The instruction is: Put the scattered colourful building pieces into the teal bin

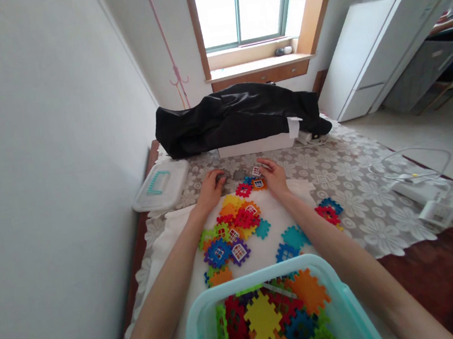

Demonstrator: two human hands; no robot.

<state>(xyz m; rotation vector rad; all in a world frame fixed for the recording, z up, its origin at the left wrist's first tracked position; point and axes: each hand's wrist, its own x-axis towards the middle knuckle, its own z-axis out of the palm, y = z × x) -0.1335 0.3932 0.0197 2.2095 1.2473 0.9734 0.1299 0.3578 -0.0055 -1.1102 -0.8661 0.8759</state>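
Observation:
My left hand rests over the lace tablecloth, fingers loosely curved, with a small gap between thumb and fingertips and nothing visible in it. A small white window-frame piece is at the fingertips of my right hand, which appears to pinch its edge. Just below it lie an orange toothed tile with a white window and a red toothed tile. Between my hands is a grey toothed tile. A heap of coloured toothed tiles spreads between my forearms, including a purple one with a window.
A turquoise bin full of tiles stands closest to me. Its white lid lies at the left by the wall. A black cover drapes something at the back. Right of my arm are more tiles, a white adapter and cable.

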